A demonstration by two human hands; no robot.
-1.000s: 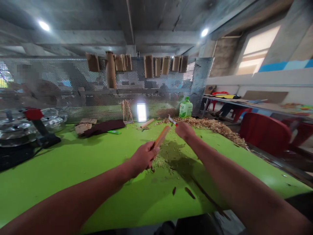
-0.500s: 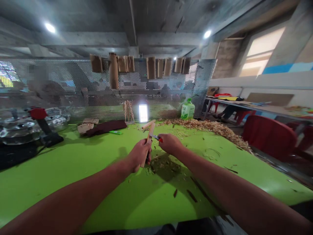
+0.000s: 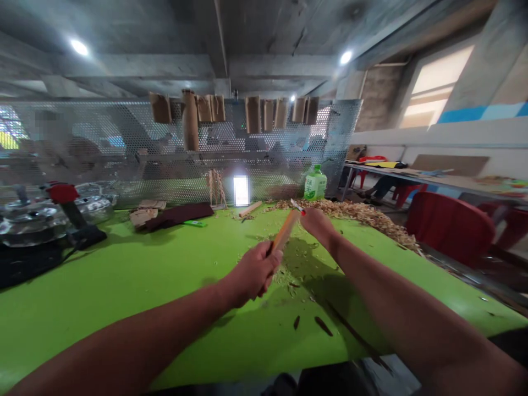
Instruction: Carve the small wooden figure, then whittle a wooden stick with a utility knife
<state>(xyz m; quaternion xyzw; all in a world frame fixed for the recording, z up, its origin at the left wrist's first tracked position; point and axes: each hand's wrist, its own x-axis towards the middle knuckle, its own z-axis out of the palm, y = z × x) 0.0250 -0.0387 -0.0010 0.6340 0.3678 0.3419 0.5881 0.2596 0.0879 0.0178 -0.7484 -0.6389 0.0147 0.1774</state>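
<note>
My left hand (image 3: pixel 258 269) is closed around the lower end of a flat strip of wood (image 3: pixel 285 231), which slants up and to the right above the table. In my right hand (image 3: pixel 317 223) is a knife (image 3: pixel 297 207) with a red part by the fingers and a short pale blade. The blade is close to the strip's far end; whether it touches the wood I cannot tell. Curled wood shavings (image 3: pixel 284 278) lie on the green table (image 3: pixel 173 308) beneath my hands.
A shavings heap (image 3: pixel 367 217) lines the right back edge, by a green bottle (image 3: pixel 315 183). Behind are another wood piece (image 3: pixel 251 209), a bright screen (image 3: pixel 241 191) and a perforated metal panel (image 3: pixel 165 170). A green cutter (image 3: pixel 195 223) lies left; a red chair (image 3: pixel 449 223) stands right.
Both hands have moved right, the right one also farther away. The knife has gone from the strip's side to near its far end, and the strip leans more to the right.
</note>
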